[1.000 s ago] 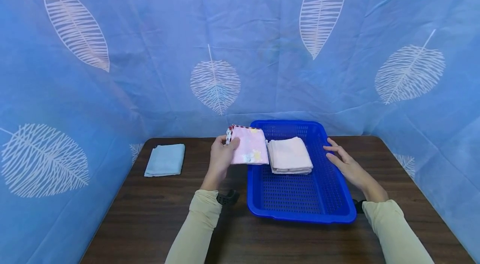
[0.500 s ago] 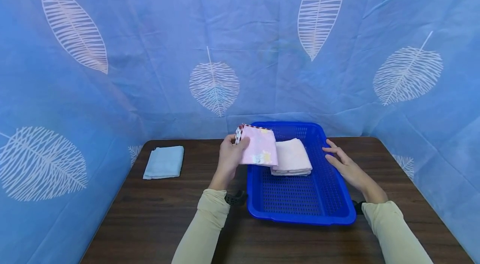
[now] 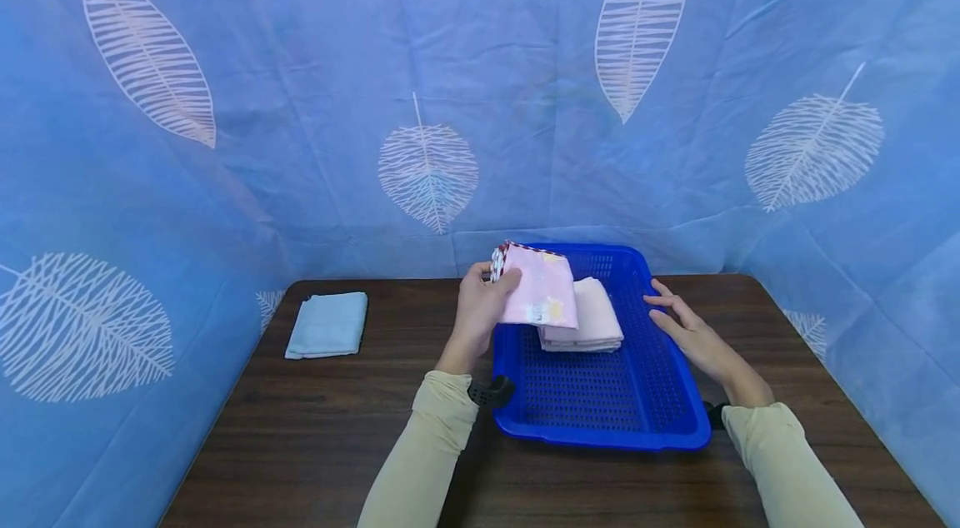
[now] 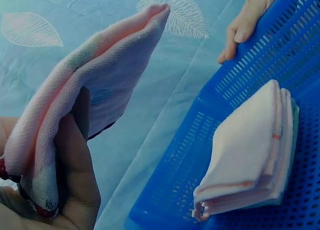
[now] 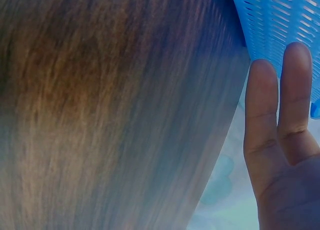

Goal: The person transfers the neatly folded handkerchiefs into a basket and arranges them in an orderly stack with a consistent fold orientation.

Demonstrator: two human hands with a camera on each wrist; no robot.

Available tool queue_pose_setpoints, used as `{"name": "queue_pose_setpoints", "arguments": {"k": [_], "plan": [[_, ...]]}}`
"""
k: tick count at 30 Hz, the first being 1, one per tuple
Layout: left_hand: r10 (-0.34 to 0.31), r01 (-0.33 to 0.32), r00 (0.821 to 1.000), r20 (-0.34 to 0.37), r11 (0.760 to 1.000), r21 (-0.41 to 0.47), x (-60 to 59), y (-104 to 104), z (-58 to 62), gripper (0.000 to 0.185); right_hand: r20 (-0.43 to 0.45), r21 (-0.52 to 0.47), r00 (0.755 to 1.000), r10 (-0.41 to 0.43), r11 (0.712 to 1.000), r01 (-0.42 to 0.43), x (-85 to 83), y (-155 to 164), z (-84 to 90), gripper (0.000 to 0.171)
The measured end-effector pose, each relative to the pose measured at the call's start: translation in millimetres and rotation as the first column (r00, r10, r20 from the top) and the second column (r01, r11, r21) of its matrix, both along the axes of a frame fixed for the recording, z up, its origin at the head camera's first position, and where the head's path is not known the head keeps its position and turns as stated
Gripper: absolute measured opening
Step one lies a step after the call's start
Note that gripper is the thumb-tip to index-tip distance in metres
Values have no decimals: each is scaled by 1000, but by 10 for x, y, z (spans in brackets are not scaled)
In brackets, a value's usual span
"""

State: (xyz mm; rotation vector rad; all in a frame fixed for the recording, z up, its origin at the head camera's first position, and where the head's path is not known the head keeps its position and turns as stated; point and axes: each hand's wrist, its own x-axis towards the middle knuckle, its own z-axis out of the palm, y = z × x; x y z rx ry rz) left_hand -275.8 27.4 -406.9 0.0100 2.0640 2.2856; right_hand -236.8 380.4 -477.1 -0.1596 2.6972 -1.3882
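Table [image 3: 322, 428]: dark brown wood-grain top, set against a blue leaf-print backdrop. Directly on it: one blue perforated plastic basket [image 3: 600, 420], right of centre, reaching toward the far edge; one folded light-blue cloth [image 3: 327, 325], far left corner, well apart from the basket.

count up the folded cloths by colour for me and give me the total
Pink patterned cloth, held by the left hand above the blue basket: 1
Pale pink folded stack in the basket (layers too close to tell apart): 1
Light blue cloth on the table: 1
Total: 3
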Motion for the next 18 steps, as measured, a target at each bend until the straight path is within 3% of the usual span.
{"name": "queue_pose_setpoints", "arguments": {"k": [18], "plan": [[8,-8,1000,1,997,81,-46,291,104,44,-7,0,1000,-1,1000,1,4,-9,-1,60]]}}
